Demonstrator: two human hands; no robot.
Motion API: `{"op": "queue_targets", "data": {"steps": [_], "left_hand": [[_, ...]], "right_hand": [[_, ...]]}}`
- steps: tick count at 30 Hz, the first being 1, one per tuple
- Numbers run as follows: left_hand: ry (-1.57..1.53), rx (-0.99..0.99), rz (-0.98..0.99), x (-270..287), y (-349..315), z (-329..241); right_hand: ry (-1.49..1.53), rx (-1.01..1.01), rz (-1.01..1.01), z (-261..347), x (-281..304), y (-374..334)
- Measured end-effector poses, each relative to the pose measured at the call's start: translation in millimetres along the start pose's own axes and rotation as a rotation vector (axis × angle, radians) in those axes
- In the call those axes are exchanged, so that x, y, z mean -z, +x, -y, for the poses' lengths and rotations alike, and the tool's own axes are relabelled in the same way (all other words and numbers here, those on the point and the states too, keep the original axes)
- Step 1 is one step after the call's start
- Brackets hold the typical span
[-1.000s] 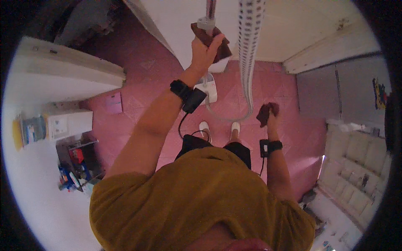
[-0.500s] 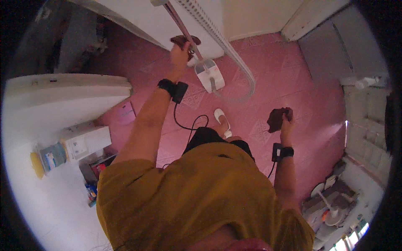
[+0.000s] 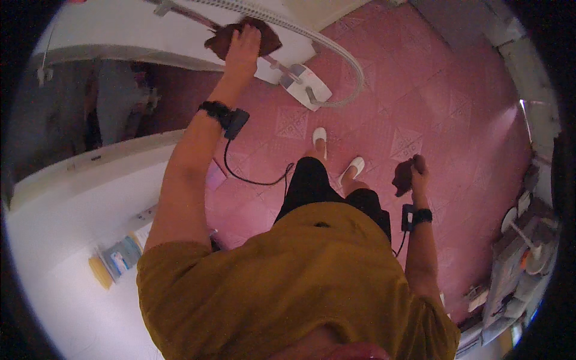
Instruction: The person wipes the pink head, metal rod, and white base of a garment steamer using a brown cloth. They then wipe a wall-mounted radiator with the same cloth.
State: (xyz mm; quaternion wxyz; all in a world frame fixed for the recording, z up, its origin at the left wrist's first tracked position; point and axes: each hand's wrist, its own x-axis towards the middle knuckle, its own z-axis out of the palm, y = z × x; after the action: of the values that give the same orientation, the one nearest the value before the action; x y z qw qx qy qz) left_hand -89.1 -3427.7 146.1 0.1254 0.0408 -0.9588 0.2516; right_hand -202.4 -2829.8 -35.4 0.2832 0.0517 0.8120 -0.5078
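Note:
My left hand (image 3: 243,53) reaches up to the far left with its fingers over a brown cloth (image 3: 270,42), which it presses against a slim pole (image 3: 195,18). The pole slants down to a white box-shaped base (image 3: 306,86) on the floor, and a ribbed pale hose (image 3: 345,54) arcs from the top to that base. Low at my right side, my right hand (image 3: 420,173) grips a crumpled dark brown cloth (image 3: 404,178), which hangs from the fingers. What lies under my left palm is hidden.
Pink patterned tiles (image 3: 372,126) cover the floor. A white wall ledge (image 3: 90,165) runs along my left, beside a dark recess (image 3: 120,108). A black cable (image 3: 252,179) trails from my left wrist. Cluttered shelving (image 3: 516,270) stands at the right.
My left hand has moved up along the pole and its cloth is spread wider. My view has turned, so the white base sits higher. My right hand still holds its cloth.

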Motion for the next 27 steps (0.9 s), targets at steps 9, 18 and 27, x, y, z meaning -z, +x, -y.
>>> {"op": "queue_targets", "data": {"steps": [9,18,27], "left_hand": [[0.467,-0.449,0.782,-139,7,-30],[0.003,0.173,0.857,-193,16,-78],[0.32,-0.741,1.177,-198,-22,-109]], "right_hand": [[0.218,-0.229,-0.108,-42,41,-79],[0.462,-0.546,0.013,-88,-43,-114],[0.265,-0.423,0.03,-81,-80,-115]]}}
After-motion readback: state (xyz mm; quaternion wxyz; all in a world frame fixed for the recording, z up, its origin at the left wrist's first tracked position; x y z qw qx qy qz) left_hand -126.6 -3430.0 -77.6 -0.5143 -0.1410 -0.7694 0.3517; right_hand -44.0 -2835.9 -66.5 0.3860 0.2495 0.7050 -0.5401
